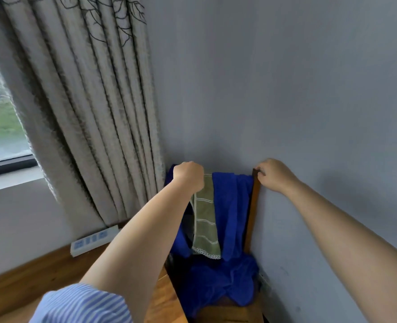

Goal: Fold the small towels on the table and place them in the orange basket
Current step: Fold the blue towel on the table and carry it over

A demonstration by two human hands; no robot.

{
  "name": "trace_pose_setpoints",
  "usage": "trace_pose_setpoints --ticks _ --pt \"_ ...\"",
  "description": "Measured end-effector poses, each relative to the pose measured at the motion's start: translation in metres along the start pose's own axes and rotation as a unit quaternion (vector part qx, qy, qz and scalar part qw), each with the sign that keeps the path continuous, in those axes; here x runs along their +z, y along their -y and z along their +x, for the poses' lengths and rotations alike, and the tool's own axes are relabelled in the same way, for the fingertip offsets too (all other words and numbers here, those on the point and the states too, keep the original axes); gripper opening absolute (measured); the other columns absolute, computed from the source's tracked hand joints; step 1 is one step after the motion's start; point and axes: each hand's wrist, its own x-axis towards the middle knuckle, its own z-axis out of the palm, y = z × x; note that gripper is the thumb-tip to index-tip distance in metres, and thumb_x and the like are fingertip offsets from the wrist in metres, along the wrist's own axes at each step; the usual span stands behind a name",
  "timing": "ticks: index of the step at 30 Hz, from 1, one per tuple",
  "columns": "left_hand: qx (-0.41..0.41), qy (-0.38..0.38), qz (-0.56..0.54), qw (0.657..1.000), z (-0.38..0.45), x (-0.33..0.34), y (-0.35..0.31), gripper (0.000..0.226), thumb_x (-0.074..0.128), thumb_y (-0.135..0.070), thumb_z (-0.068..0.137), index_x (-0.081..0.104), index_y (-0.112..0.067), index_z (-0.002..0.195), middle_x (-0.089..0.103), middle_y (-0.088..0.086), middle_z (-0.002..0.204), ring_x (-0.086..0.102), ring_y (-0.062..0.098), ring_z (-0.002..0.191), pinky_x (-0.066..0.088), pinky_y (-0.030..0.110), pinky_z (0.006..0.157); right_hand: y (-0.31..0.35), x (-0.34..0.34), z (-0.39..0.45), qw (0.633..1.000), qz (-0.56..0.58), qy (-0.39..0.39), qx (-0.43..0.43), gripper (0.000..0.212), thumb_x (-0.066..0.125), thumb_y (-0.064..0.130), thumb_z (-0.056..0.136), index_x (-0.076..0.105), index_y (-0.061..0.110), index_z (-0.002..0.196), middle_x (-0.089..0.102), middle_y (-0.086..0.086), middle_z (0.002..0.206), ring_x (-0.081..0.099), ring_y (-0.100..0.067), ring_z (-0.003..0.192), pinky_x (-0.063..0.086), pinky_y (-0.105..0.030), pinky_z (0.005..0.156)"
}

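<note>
Towel (206, 220), green w/ white stripes, hangs from left hand (188, 176) fingers; right hand (273, 174) grips chair (254, 194).

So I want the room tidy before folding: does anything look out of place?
The blue cloth lies bunched over the chair back and seat, not folded. A power strip lies loose on the floor.

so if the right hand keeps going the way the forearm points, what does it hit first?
Probably the wall. The right hand already grips the chair back's top corner, and the wall looks to sit directly behind it; depth is unclear.
</note>
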Motion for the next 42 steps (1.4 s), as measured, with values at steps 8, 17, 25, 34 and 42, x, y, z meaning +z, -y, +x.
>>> trace_pose_setpoints --ticks 8,17,25,34,42 --pt "-0.013 0.061 -0.041 0.997 0.107 0.054 -0.040 0.029 0.040 -0.010 0.093 0.058 -0.008 0.116 0.059 0.008 0.120 0.056 0.023 0.100 0.039 0.030 0.070 -0.067 0.043 0.106 0.998 -0.009 0.059 -0.011 0.021 0.042 0.007 0.089 0.062 0.010 0.082 0.060 -0.007 0.088 0.056 -0.024 0.092 0.036 -0.023 0.061" --pt "-0.113 0.098 -0.143 0.978 0.173 0.110 -0.066 0.034 0.045 -0.033 0.097 0.055 -0.006 0.115 0.063 0.009 0.113 0.061 0.025 0.105 0.045 0.030 0.075 -0.099 0.104 0.168 0.974 -0.174 0.126 -0.073 0.032 0.050 0.033 0.088 0.062 0.013 0.110 0.061 -0.003 0.111 0.043 -0.023 0.114 0.035 -0.031 0.089" --pt "-0.125 0.067 -0.146 0.979 0.194 0.135 -0.065 0.025 0.046 -0.025 0.096 0.057 -0.006 0.108 0.065 0.010 0.107 0.062 0.026 0.099 0.043 0.030 0.070 -0.112 0.133 0.172 0.964 -0.212 -0.014 -0.157 0.037 0.087 0.021 0.019 0.055 0.017 0.036 0.052 0.002 0.040 0.055 -0.023 0.061 0.027 -0.029 0.061" --pt "-0.082 0.039 -0.135 0.987 0.194 0.135 -0.068 0.024 0.036 -0.012 0.099 0.057 -0.002 0.102 0.057 0.009 0.112 0.058 0.026 0.098 0.039 0.031 0.067 -0.122 0.137 0.165 0.972 -0.121 -0.083 -0.182 0.023 0.072 0.009 0.042 0.053 0.017 0.032 0.047 0.009 0.037 0.034 -0.016 0.070 0.043 -0.025 0.059" --pt "-0.086 -0.012 -0.178 0.980 0.177 0.114 -0.065 0.026 0.035 -0.016 0.100 0.056 -0.003 0.106 0.056 0.008 0.114 0.055 0.022 0.099 0.033 0.022 0.070 -0.105 0.127 0.152 0.951 -0.230 -0.032 -0.202 0.030 0.079 0.010 0.020 0.056 0.014 0.038 0.052 0.001 0.042 0.058 -0.020 0.054 0.042 -0.046 0.083"
